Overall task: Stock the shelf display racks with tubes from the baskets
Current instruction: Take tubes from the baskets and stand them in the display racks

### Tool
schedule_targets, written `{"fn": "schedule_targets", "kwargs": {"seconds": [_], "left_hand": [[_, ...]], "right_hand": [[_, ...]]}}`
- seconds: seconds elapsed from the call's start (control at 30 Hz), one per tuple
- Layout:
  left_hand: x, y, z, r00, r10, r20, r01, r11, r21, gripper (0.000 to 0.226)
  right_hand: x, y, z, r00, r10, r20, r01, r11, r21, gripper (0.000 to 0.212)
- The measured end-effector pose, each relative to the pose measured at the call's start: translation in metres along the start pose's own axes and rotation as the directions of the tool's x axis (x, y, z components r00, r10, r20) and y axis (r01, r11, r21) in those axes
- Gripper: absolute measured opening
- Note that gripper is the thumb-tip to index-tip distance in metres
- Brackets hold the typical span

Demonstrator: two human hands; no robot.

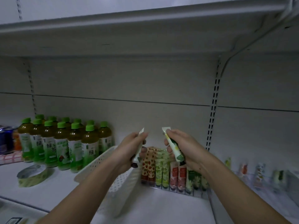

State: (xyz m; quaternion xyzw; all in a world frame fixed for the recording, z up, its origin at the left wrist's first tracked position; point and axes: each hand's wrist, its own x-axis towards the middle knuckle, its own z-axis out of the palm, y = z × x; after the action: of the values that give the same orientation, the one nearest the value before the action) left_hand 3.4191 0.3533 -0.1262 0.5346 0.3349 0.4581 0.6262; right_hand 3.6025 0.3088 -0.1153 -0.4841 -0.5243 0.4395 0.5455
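**A tube in each hand above the rack**

A white shelf (pixel 48 188) fills the lower view, with the underside of an upper shelf (pixel 113 44) overhead. At the left stands a block of green-tea bottles (pixel 63 143) with green caps, and beyond them blue cans (pixel 6 139) at the edge. A white perforated basket (pixel 103 172) lies tilted on the shelf, directly under the left forearm, partly hiding the left end of the clear display rack (pixel 181 191). In that rack, tubes (pixel 163 168) stand in rows with their caps down: strawberry-print, green-flowered, pink and white-green ones. Further right a second clear rack (pixel 267 183) holds a few blurred tubes. A roll of green-printed tape (pixel 32 175) lies in front of the bottles.

Both forearms reach forward and up. The left hand (pixel 129 149) grips a pale tube (pixel 138 151), dark cap downward, crimped end up. The right hand (pixel 186 147) grips a green-and-yellow tube (pixel 175 149) likewise, fingers curled round it. Both tubes are held above the rack, near each other but apart.
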Motion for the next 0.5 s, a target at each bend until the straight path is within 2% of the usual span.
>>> {"fn": "schedule_targets", "kwargs": {"seconds": [0.17, 0.3, 0.4, 0.5], "left_hand": [[0.003, -0.005, 0.045, 0.995, 0.033, 0.090, -0.036, 0.999, 0.028, 0.022], [0.007, -0.019, 0.069, 0.981, 0.096, 0.169, -0.127, 0.975, 0.183, 0.026], [0.010, -0.028, 0.086, 0.976, 0.176, 0.127, -0.207, 0.932, 0.298, 0.018], [0.016, -0.034, 0.096, 0.971, 0.229, 0.075, -0.241, 0.912, 0.333, 0.013]], "right_hand": [[-0.023, -0.005, -0.056, 0.993, -0.040, -0.112, 0.034, 0.998, -0.051, 0.016], [-0.039, -0.002, -0.097, 0.965, -0.106, -0.242, 0.059, 0.979, -0.196, 0.016], [-0.048, 0.005, -0.118, 0.935, -0.145, -0.324, 0.095, 0.981, -0.167, 0.008], [-0.054, 0.012, -0.135, 0.927, -0.164, -0.336, 0.108, 0.978, -0.180, 0.011]]}}
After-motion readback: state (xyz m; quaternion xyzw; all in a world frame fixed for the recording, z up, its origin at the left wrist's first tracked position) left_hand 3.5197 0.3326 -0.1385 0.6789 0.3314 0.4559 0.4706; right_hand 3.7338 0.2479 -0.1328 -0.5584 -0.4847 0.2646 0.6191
